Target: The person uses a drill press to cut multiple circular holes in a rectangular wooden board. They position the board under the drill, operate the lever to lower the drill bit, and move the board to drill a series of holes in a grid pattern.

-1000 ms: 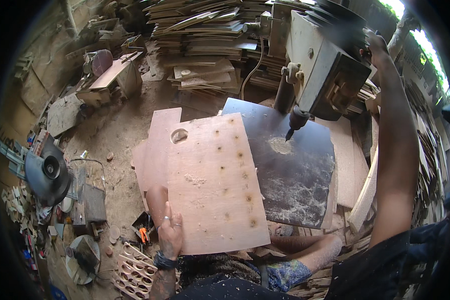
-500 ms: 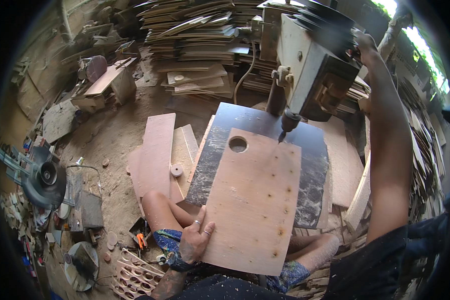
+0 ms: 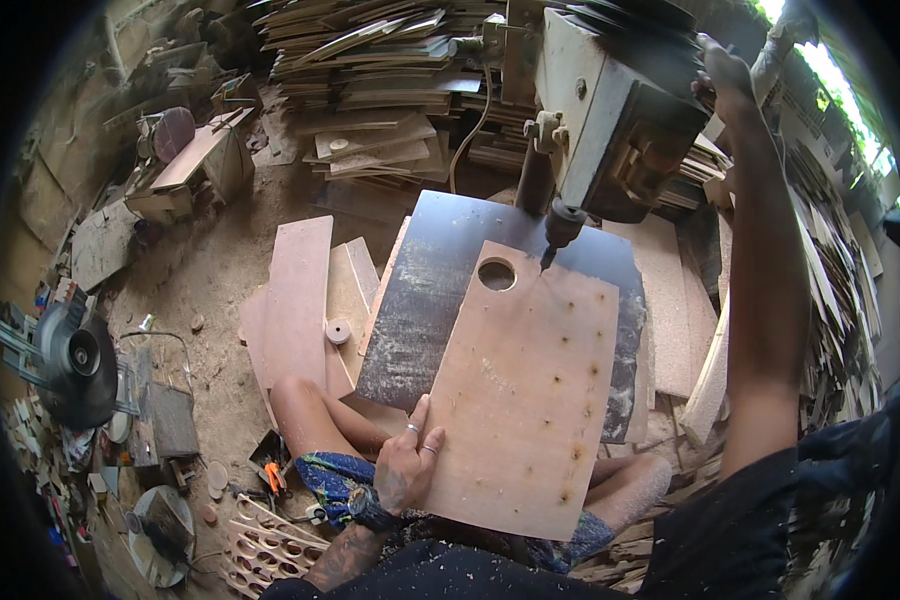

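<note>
My left hand [image 3: 404, 468] grips the lower left edge of a pale plywood board [image 3: 515, 400], thumb and a ringed finger showing at its rim. The board has one round hole near its far left corner and several small dark marks down its right side. It lies on a dark, dusty table panel [image 3: 410, 300]. Above its far edge, just right of the hole, the drill bit [image 3: 547, 258] of a drill press [image 3: 595, 120] points down at the wood. My raised right hand [image 3: 725, 75] is closed at the machine's right side, apparently on its handle, which is mostly hidden.
Plywood offcuts [image 3: 300, 290] lie left of the table, with a small round wooden disc [image 3: 338, 331] on them. A fan [image 3: 75, 355] stands at far left, above a lattice of punched wood [image 3: 270, 545]. Stacked sheets [image 3: 360, 60] rise behind; more lean at right.
The board has shifted right under the drill, with my left hand on it, so the bit now sits closer to the round hole. My right hand stays up at the machine. The view has shifted slightly.
</note>
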Tool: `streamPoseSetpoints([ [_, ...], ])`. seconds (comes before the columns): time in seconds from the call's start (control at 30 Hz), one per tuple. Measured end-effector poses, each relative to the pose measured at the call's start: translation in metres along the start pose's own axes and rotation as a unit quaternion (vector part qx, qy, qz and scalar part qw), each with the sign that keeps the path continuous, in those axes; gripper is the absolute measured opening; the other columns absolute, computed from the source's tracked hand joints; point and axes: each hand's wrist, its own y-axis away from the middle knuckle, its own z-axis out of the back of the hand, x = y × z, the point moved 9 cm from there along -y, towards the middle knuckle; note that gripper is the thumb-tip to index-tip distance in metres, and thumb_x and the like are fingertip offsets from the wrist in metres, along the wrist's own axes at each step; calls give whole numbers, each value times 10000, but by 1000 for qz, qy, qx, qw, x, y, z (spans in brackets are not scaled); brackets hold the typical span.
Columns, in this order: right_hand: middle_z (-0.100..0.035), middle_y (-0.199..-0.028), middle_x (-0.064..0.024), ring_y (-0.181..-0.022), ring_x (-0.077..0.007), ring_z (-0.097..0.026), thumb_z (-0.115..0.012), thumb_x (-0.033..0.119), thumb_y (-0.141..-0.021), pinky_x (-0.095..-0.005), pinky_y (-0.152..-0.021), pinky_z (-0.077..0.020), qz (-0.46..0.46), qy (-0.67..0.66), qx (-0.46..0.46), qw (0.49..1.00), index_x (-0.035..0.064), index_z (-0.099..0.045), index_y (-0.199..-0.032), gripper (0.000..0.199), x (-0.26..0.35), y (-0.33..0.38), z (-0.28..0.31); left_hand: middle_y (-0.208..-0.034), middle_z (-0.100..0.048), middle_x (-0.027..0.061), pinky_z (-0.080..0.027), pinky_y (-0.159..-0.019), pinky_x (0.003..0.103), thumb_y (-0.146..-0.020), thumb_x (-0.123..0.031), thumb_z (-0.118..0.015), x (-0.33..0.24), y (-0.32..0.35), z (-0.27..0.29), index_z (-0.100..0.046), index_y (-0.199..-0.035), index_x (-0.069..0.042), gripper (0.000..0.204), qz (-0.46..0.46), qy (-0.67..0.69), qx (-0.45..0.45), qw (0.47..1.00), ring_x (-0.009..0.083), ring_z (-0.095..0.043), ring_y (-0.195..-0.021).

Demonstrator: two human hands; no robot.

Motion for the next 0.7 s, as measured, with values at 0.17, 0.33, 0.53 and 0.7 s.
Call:
streamPoseSetpoints([
  [0.17,-528,-760,15,-596,-100,-515,-619,267,-1029,-281,-548,-476,150,4,-56,987,45,-643,-941,240,52,135,19,-1011,-696,308,-545,-859,475,-1048,-320,-560,-7,4,0,-391,-1579,-167,578,-79,-10,-40,996,471,-693,-982],
  [0.33,-439,-644,12,-557,-114,-458,-566,251,-1062,-279,-611,-466,141,-128,-149,970,87,-534,-748,356,36,227,39,-1244,-651,212,-539,-910,491,-1076,-401,-448,8,7,-15,-324,-1604,-280,556,5,-54,59,997,423,-658,-1083],
  [0.53,-308,-572,7,-507,-124,-320,-493,252,-1097,-355,-709,-495,182,-200,-147,951,132,-394,-646,478,10,278,44,-1252,-657,203,-543,-915,479,-1074,-409,-450,3,6,-12,-329,-1604,-280,559,0,-46,54,997,415,-662,-1094],
  [0.7,-279,-597,3,-547,-152,-373,-477,268,-1111,-406,-859,-515,192,-221,-127,948,117,-373,-637,508,0,296,43,-1098,-665,291,-535,-878,496,-1061,-366,-502,-3,6,-8,-365,-1593,-246,563,-17,-38,27,999,465,-666,-1031],
])
